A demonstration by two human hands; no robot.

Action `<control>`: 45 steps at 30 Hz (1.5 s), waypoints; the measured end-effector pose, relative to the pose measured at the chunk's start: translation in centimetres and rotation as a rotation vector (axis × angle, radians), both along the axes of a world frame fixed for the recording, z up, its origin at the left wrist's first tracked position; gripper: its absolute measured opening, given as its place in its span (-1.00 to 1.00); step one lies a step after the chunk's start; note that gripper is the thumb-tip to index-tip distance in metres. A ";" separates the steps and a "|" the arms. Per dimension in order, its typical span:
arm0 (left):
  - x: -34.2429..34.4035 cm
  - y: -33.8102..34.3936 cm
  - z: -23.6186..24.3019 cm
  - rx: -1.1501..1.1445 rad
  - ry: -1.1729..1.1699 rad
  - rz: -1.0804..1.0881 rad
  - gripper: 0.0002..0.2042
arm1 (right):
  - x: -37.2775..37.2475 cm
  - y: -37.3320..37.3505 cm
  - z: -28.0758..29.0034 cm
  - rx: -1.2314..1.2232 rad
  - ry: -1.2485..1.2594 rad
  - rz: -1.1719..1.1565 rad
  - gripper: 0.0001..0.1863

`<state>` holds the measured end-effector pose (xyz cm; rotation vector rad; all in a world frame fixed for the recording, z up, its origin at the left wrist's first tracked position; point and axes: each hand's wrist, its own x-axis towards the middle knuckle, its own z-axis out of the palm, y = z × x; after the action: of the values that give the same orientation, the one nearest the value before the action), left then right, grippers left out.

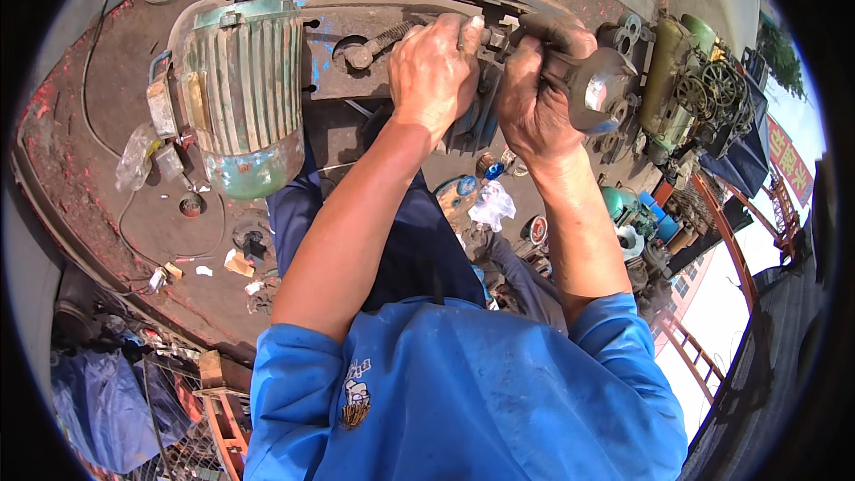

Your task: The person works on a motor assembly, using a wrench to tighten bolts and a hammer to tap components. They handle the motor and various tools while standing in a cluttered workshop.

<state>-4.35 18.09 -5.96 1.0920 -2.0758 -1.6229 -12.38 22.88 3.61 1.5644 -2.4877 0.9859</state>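
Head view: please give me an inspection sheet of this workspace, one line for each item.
Surface: dark, dirty metal base plate with red flecks.
Job's things: dark metal part; ribbed green electric motor; coil spring.
Clutter: white rag, paper scraps.
Grippers: left hand presses on the machine; right hand grips the metal part.
Cables: dark cable curves beside the motor.
Surroundings: old machines in a row.

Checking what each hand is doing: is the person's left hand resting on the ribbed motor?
No. The left hand grips a metal part to the right of the ribbed motor, close beside the right hand.
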 end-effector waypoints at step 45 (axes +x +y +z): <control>-0.2 0.6 0.6 -0.058 0.027 0.001 -0.61 | -15.4 -4.7 -7.0 -0.149 -1.266 -0.742 -0.80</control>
<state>-4.56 18.67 -5.36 1.0456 -2.0914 -1.5584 -27.74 18.18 -3.41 -0.3279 -2.9848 2.2681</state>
